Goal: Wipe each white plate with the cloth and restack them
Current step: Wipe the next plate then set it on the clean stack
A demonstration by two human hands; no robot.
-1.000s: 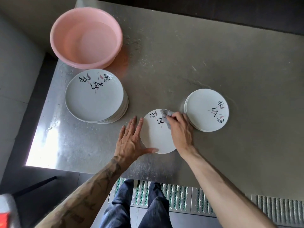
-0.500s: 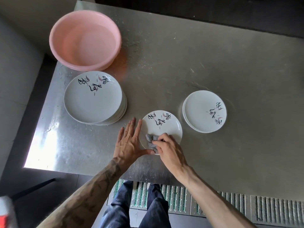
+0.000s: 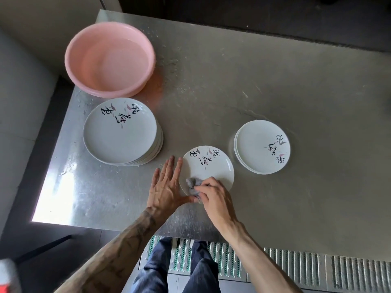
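One plate (image 3: 212,168) under cloth (image 3: 191,185) in R grip (image 3: 216,197); L grip (image 3: 165,187) at rim.

Your left hand (image 3: 166,187) lies flat at the left rim of the plate (image 3: 211,168); your right hand (image 3: 214,195), gripping the cloth (image 3: 192,185), covers its near edge. The tall stack (image 3: 119,134) blocks the left, the pink basin (image 3: 110,60) just behind it. The short stack (image 3: 262,149) stands just right of the plate. Between and beyond them the surface (image 3: 285,81) lies bare.
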